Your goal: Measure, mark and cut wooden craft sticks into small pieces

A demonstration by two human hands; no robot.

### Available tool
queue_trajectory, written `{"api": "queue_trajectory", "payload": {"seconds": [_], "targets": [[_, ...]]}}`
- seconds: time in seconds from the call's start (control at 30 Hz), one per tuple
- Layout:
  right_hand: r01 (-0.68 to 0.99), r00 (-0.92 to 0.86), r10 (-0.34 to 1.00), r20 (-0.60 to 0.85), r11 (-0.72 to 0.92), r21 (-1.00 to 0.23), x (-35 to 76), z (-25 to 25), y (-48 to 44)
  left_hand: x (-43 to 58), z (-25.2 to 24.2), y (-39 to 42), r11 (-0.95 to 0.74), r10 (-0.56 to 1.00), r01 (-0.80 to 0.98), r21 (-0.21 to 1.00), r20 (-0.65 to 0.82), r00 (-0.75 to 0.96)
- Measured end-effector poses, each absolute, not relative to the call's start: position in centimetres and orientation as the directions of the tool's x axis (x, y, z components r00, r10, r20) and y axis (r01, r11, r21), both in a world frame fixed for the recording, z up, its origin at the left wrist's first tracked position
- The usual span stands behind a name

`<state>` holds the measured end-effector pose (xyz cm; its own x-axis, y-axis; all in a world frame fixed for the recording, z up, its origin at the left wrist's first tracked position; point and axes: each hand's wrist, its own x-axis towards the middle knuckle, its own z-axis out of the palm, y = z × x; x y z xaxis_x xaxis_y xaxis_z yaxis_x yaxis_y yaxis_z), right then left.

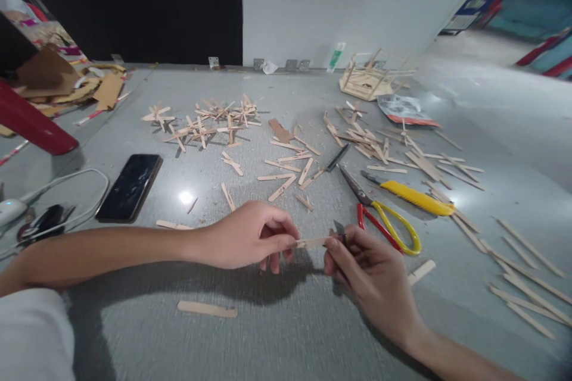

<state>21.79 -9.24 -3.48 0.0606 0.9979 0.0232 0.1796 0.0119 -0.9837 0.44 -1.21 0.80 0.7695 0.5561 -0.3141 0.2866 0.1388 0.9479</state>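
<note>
Between my two hands is a short wooden craft stick [314, 243], held level just above the grey table. My left hand [263, 238] pinches its left end between thumb and fingertips. The fingers of my right hand [370, 274] are closed at the other end, with the thumb on top. A small dark, pointed piece like a blade [339, 230] sticks up from the right fingers; its lower part is hidden. Below my left hand a notched craft stick [208, 309] lies on the table. Another stick [421, 272] lies beside my right wrist.
Scissors [388, 220] with red and yellow handles and a yellow utility knife [415, 197] lie beyond my right hand. Crossed-stick pieces [218, 119] and loose sticks [531, 292] are spread about. A phone [129, 187] and white cable [100, 175] lie left. A stick frame [364, 83] stands behind.
</note>
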Motion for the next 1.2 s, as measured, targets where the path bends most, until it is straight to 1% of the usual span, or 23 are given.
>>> {"api": "queue_trajectory", "payload": {"seconds": [0.1,0.23,0.3,0.47,0.57,0.73,1.2], "targets": [[0.25,0.082,0.995,0.05,0.028,-0.968,21.4,-3.4,-9.2,0.5,0.7,-1.7,0.015,0.623,0.331,0.944,-0.268,0.735],[0.298,0.1,0.995,-0.007,-0.037,-0.954,20.8,-3.4,-9.0,0.3,0.3,-2.2,-0.17,0.629,0.357,0.919,-0.178,0.757],[0.313,0.101,0.995,-0.016,-0.047,-0.949,20.6,-3.4,-9.0,0.2,0.1,-2.3,-0.203,0.613,0.34,0.918,-0.152,0.776],[0.321,0.074,0.997,-0.013,-0.036,-0.946,20.7,-3.5,-9.0,0.2,-0.2,-2.3,-0.218,0.599,0.313,0.924,-0.126,0.791],[0.345,0.054,0.999,0.004,-0.015,-0.938,20.8,-3.5,-9.0,0.2,-0.2,-2.3,-0.181,0.595,0.32,0.93,-0.155,0.788],[0.354,0.037,0.999,0.022,0.008,-0.935,20.8,-3.3,-8.9,0.3,0.0,-2.2,-0.006,0.595,0.33,0.944,-0.262,0.76],[0.367,0.05,0.996,0.075,0.051,-0.929,21.1,-3.5,-9.0,0.4,0.2,-0.8,0.204,0.539,0.285,0.936,-0.351,0.766]]}}
